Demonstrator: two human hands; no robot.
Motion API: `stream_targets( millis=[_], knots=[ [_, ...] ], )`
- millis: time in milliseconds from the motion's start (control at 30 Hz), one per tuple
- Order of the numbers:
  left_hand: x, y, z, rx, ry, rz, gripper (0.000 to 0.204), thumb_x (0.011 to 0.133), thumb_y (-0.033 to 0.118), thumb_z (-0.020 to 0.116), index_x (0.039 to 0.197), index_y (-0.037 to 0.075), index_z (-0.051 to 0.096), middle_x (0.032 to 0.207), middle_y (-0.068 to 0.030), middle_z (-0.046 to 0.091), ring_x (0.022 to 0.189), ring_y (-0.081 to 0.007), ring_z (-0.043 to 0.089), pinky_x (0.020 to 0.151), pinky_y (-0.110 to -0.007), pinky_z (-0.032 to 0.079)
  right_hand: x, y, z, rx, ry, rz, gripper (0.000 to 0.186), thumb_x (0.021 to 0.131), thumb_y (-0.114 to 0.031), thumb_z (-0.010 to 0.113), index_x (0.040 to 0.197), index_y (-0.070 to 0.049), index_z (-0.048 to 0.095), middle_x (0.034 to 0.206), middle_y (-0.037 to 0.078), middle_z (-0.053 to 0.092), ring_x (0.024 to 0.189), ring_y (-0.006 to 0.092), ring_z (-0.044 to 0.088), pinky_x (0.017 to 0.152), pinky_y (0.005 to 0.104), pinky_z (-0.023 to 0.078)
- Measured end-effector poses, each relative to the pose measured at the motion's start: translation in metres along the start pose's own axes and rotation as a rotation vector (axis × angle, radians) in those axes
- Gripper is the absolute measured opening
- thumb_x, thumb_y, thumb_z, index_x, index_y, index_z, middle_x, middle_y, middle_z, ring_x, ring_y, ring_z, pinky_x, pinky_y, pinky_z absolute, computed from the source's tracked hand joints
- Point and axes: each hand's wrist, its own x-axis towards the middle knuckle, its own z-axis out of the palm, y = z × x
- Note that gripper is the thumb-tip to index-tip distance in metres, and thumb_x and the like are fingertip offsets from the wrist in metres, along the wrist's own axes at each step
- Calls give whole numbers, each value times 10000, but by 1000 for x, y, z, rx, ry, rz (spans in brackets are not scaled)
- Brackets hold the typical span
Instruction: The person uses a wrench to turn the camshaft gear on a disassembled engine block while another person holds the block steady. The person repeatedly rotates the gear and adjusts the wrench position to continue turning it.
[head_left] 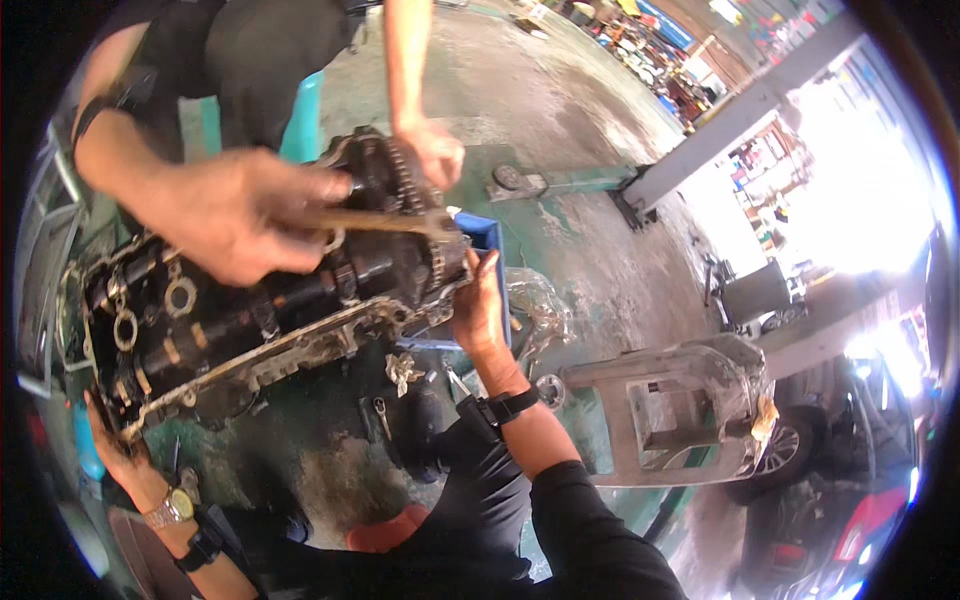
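Observation:
A greasy engine cylinder head (260, 310) with dark camshafts and a timing chain (407, 180) lies slantwise before me. My left hand (122, 455) is closed around its near left end, fingers partly hidden by the metal. At the chain end, my right hand (480, 312) grips the side, thumb and fingers pointing up. Across from me, a co-worker's hand (240, 210), blurred by motion, holds a long brownish tool (375, 222) that looks like a wrench, its far tip by the chain. The co-worker's other hand (430, 150) rests fisted at the far chain end.
A blue bin (485, 235) stands behind my right hand. Below the cylinder head, a wrench (382, 418) and crumpled wrapping (403, 370) lie on the floor. To the right are a grey metal frame part (650, 410), a lift post (740, 105) and a car wheel (785, 450).

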Motion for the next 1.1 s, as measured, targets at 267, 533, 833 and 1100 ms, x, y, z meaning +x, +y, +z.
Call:
stream_targets(
  millis=[267, 533, 833, 1100],
  knots=[
    [21, -2, -11, 47, 56, -37, 471, 930, 292, 492, 1280, -21, 467, 1308, -115, 488, 1166, -216, 488, 987, -333, 373, -5, -1, 9, 45, -75, -86, 688, 930, -550, 322, 1361, -13, 343, 1252, 95, 502, 1081, 174, 509, 952, 316, 402],
    [30, -4, -21, 121, -54, -12, 518, 917, 315, 510, 1301, -25, 436, 1341, -132, 447, 1189, -230, 461, 998, -337, 365, 6, 5, 5, 43, -167, -198, 732, 918, -586, 292, 1357, -2, 348, 1292, 104, 467, 1175, 203, 420, 986, 348, 314],
    [40, -6, -27, 153, 134, 47, 535, 913, 305, 501, 1331, -15, 402, 1401, -135, 375, 1271, -239, 382, 1065, -364, 286, 9, 7, 1, 0, -178, -203, 803, 886, -635, 294, 1375, 2, 315, 1391, 110, 378, 1285, 230, 334, 1075, 375, 230],
    [14, -2, 1, 88, 128, 46, 449, 922, 273, 455, 1275, -4, 478, 1300, -127, 494, 1159, -233, 497, 978, -344, 390, 2, 2, 6, -71, -36, -117, 792, 890, -647, 285, 1356, -10, 357, 1169, 111, 545, 1008, 203, 509, 898, 334, 390]
  ],
)
